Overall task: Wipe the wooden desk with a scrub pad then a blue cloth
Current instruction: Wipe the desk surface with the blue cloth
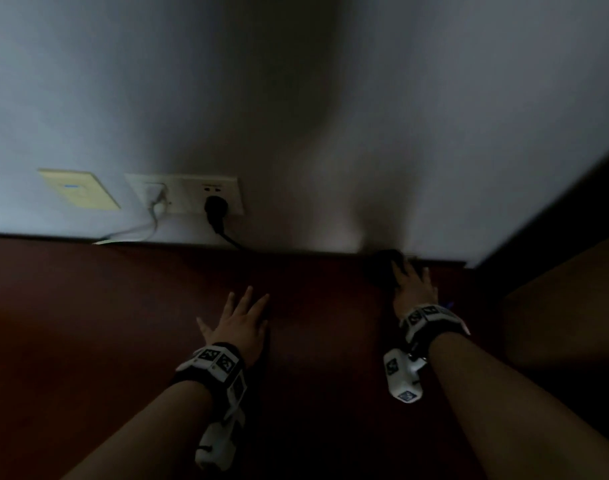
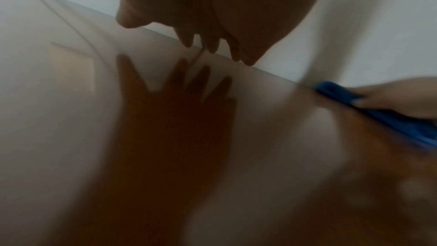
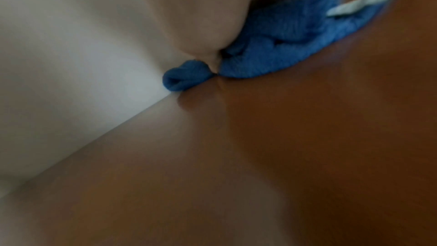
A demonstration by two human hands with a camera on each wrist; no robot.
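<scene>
Wooden desk fills everything in front of me, dark red-brown and glossy, running back to the white wall. Against that wall, at the desk's far right corner, my right hand lies on the blue cloth, fingers flat and spread over it, pressing it down rather than gripping. The cloth is bunched, one fold squeezed right into the seam where the desk meets the wall. My left hand rests nearer me, toward the desk's middle, palm down with fingers straight and splayed, holding nothing; it looks to be steadying me. A socket plate with a black plug sits on the wall above the desk's far left, its cord dropping to the desk's back edge. No scrub pad is in sight, so I judge this to be the cloth stage. To do it well I should keep the pressure even through the whole palm, draw the cloth along the wall seam in overlapping passes toward the left, and flatten that bunched fold so it wipes instead of rolling. Near the cords I'd slow down.
</scene>
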